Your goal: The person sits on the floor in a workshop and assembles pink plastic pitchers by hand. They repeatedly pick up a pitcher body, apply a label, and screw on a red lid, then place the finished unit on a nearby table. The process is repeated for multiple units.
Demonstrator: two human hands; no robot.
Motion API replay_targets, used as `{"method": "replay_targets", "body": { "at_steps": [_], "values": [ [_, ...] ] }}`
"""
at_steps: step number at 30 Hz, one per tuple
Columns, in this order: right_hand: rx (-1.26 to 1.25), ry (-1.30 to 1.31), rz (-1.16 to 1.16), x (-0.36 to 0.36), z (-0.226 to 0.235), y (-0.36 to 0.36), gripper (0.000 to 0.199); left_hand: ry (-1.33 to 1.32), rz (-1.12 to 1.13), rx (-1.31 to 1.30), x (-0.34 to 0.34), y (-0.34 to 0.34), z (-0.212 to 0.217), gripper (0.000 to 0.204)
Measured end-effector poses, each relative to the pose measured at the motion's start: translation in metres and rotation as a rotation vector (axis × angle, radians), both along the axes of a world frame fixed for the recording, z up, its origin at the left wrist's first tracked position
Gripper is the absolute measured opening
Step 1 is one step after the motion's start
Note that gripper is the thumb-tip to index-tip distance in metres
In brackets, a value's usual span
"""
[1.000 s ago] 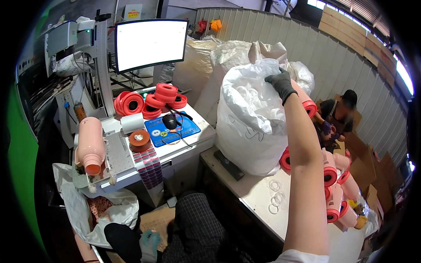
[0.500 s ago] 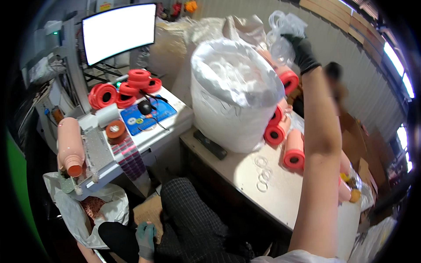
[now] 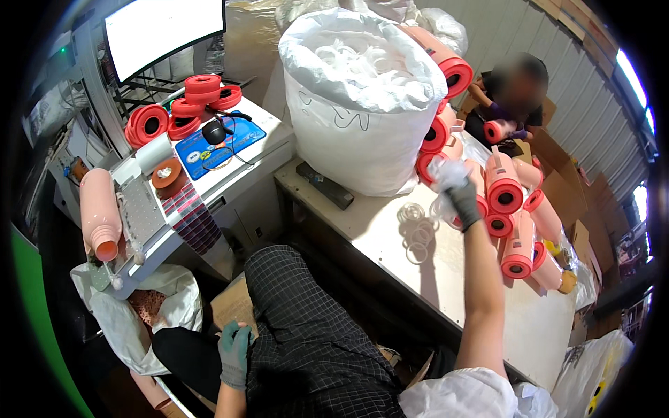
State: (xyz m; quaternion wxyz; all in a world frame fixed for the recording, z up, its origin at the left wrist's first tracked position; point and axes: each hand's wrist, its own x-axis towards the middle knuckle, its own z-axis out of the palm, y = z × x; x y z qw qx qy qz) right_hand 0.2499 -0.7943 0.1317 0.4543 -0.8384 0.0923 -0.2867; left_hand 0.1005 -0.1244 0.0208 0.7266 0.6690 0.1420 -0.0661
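One outstretched right hand clutches translucent rings; the left hand sits low, fingers' hold unclear.

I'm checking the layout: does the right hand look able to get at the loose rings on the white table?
Likely yes: the right hand is near the loose rings, with no barrier between them. It holds a blurred bunch of translucent rings, though, which might hinder a grasp.

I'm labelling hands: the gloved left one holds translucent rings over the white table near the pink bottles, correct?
Wrong hand: the head view shows the gloved right hand holding translucent rings over the white table near the pink bottles.
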Motion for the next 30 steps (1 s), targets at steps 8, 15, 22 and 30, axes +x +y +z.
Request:
{"method": "replay_targets", "body": {
  "at_steps": [8, 15, 22, 30],
  "values": [
    [-0.583, 0.727, -0.240, 0.010, -0.054, 0.101, 0.086, 0.010, -0.016, -0.054, -0.007, 0.007, -0.010, 0.008],
    [-0.523, 0.993, 0.004, 0.029, 0.002, 0.070, 0.127, 0.079, -0.013, -0.036, -0.005, -0.006, -0.001, 0.018],
    [-0.423, 0.838, 0.108, 0.036, 0.005, 0.028, 0.107, 0.094, -0.017, -0.059, -0.002, -0.004, 0.003, 0.020],
    [-0.420, 0.606, -0.084, 0.031, 0.018, 0.021, 0.065, 0.101, -0.038, -0.061, -0.006, 0.002, -0.001, 0.020]
  ]
}}
